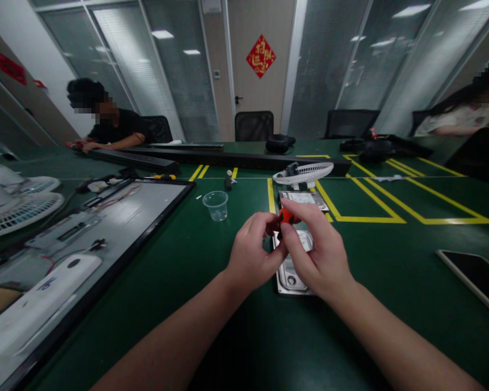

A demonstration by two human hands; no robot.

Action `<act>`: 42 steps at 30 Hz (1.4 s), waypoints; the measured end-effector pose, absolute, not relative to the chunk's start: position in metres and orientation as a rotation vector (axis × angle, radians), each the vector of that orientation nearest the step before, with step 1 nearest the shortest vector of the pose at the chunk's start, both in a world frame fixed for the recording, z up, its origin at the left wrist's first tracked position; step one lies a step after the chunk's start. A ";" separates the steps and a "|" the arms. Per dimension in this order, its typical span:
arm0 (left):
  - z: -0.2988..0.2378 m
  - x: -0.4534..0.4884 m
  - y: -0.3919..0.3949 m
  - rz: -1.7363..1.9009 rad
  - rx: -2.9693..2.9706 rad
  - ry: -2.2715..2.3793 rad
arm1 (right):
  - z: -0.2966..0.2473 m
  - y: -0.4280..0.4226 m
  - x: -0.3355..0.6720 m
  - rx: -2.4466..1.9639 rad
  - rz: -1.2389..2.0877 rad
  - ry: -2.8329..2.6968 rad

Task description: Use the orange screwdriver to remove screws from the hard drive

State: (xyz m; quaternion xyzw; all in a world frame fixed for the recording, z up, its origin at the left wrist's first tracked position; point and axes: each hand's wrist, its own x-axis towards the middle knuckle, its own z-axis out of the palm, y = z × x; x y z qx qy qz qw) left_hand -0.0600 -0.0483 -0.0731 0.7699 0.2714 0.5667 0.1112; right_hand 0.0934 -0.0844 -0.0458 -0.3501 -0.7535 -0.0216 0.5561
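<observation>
My right hand [320,250] pinches a small orange-and-black tool [286,216] between thumb and fingers; most of it is hidden, so its exact kind is unclear. My left hand [255,247] is closed at the tool's dark left side, fingertips and thumb touching it. Below both hands a silver hard drive [291,281] lies flat on the green table, partly covered by my right hand. Just beyond it lies a second hard drive [309,200], label upward. To the left stands a clear plastic cup [215,206], with nothing visible in it.
A large flat panel [146,201] with a white device [44,304] on it fills the left side. A white fan grille [305,172] sits behind the drives. At right lies a tablet-like device [476,277]. Two people sit across the table [179,304].
</observation>
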 end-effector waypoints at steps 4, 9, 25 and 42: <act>-0.073 -0.060 -0.048 1.601 2.281 0.780 | -0.044 -0.086 0.093 -0.829 -0.058 -1.768; -0.073 -0.060 -0.048 1.578 2.300 0.764 | -0.045 -0.087 0.093 -0.807 0.006 -1.799; -0.073 -0.061 -0.048 1.546 2.293 0.771 | -0.044 -0.086 0.093 -0.813 -0.006 -1.810; -0.072 -0.060 -0.047 1.569 2.342 0.739 | -0.045 -0.086 0.094 -0.799 0.000 -1.804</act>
